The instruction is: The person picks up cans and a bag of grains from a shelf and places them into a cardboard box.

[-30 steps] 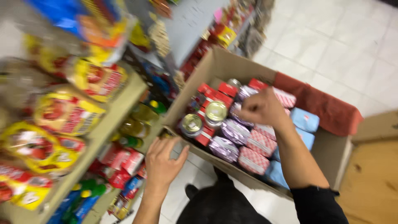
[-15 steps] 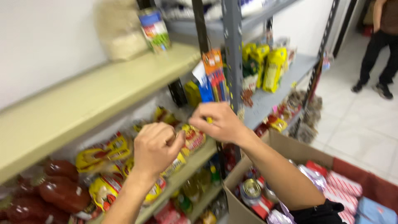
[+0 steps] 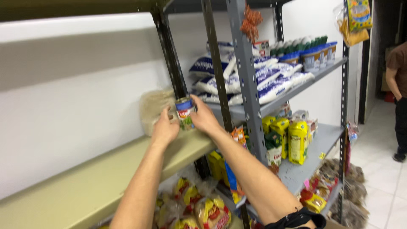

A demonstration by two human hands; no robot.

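A small tin can [image 3: 185, 112] with a blue, red and green label stands at the right end of a beige shelf board [image 3: 97, 178]. My left hand [image 3: 165, 127] cups it from the left and my right hand [image 3: 204, 115] grips it from the right, fingers wrapped over its top. Behind the can lies a pale, fuzzy bag [image 3: 155, 106]. A dark metal upright [image 3: 169, 51] rises just behind the hands.
Grey metal shelving [image 3: 248, 85] to the right holds white-and-blue bags [image 3: 271, 78], lidded tubs [image 3: 313, 57] and yellow packets [image 3: 296, 140]. Bagged goods [image 3: 203, 208] fill the shelf below. A person [image 3: 398, 80] stands in the doorway at far right on the tiled floor.
My view has swung up from the cardboard box to the higher shelf. Both hands rose with it, and the can, unseen half a second ago, now stands between them on the beige board.
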